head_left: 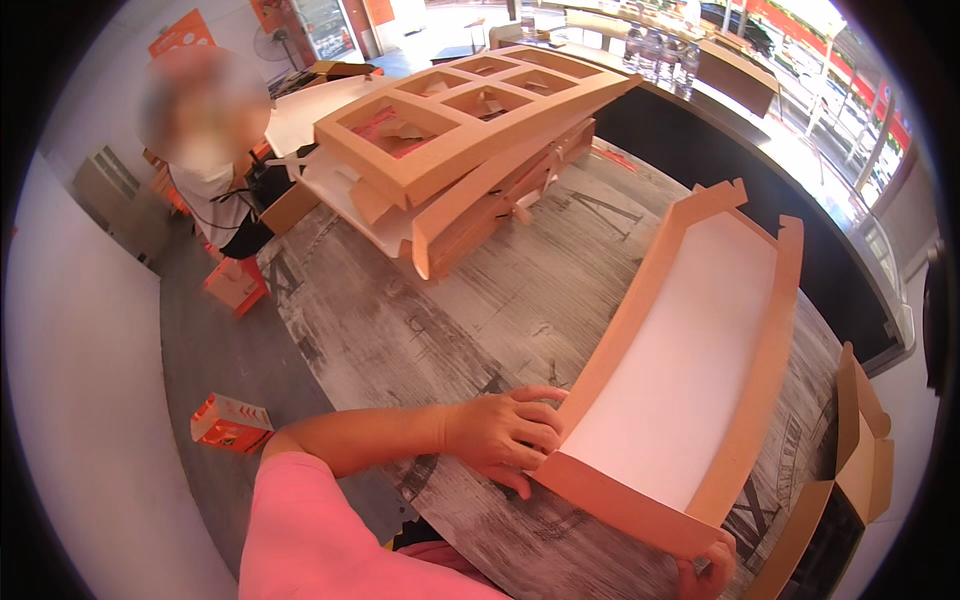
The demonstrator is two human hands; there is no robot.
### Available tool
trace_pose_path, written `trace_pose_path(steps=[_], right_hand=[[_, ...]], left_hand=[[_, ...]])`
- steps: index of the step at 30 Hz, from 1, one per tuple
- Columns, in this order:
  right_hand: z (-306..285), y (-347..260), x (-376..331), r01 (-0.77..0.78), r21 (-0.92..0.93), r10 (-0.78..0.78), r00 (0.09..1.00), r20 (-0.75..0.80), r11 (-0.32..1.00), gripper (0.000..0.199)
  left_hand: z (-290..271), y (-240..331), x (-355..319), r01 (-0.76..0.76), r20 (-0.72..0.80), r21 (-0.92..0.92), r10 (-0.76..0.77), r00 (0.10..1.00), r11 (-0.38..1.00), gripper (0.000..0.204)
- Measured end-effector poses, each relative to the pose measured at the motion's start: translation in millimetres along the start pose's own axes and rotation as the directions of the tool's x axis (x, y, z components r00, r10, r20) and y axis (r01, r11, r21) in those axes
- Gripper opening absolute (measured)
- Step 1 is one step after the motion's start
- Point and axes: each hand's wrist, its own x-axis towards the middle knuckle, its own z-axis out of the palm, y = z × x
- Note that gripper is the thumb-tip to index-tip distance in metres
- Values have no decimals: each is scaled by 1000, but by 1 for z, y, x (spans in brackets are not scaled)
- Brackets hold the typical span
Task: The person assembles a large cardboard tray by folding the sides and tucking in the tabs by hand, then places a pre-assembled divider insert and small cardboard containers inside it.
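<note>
A long, shallow cardboard box [672, 365], white on its inner floor with brown walls, lies on the right part of the table. Its near wall is folded up, while at the far end two corner flaps stick out past the side walls. My left hand [508, 435] grips the near left corner, fingers bent over the wall and thumb low on the outside. At the near right corner my right hand [712, 568] is closed on the cardboard, partly hidden behind the near wall.
Stacked cardboard trays with window cut-outs [430, 125] cover the table's [540, 270] far part. Another open cardboard box [835, 510] stands at right. Bottles [660, 55] stand on a counter beyond. A person [215, 170] is at far left; an orange-and-white carton [232, 423] sits lower left.
</note>
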Motion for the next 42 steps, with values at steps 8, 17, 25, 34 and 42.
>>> trace_pose_path(steps=[8, 17, 25, 34, 42], right_hand=[[-9, -28, 44, 210, 7, -208, 973, -103, 978, 38], [-12, -39, 62, 355, -64, -358, 933, -42, 933, 27], [-13, -44, 63, 335, -44, -337, 941, -23, 941, 18], [-14, -55, 73, 321, -10, -320, 944, -81, 947, 11], [-4, -44, 54, 123, 51, -118, 988, -96, 991, 18]], left_hand=[[21, -9, -4, -75, 2, 106, 75, 997, 992, 41], [16, -9, 8, -80, 63, 103, 74, 995, 991, 35], [26, 0, 8, -46, -19, -14, 46, 999, 999, 23], [18, 3, 13, 30, -20, -102, -33, 999, 994, 20], [28, 13, 12, 159, -80, -145, -171, 982, 977, 11]])
